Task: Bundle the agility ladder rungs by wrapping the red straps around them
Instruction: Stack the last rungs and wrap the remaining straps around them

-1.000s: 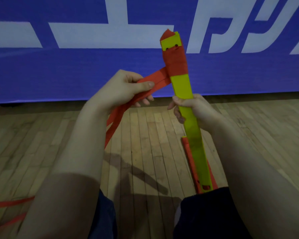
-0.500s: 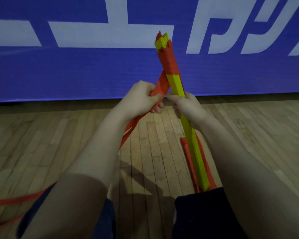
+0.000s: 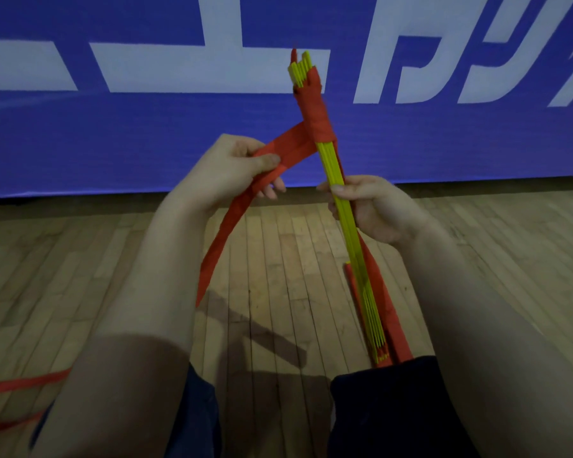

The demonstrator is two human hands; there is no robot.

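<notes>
Mid-wrap, the left hand (image 3: 225, 173) pinched the red strap (image 3: 283, 148) taut while the right hand (image 3: 374, 206) gripped the rungs (image 3: 339, 193) at frame centre; another turn seemed due.

The lower end of the rungs (image 3: 356, 256) was hidden behind dark shorts (image 3: 394, 408). Left of the rungs, the red strap (image 3: 278, 150) was covered by a forearm (image 3: 146, 276), then cut off at the frame's edge. Behind the rungs, the banner (image 3: 179, 143) lettering was cropped.

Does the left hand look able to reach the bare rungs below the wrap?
Likely yes: the left hand holds the red strap right beside the yellow rungs, with open space between.
</notes>
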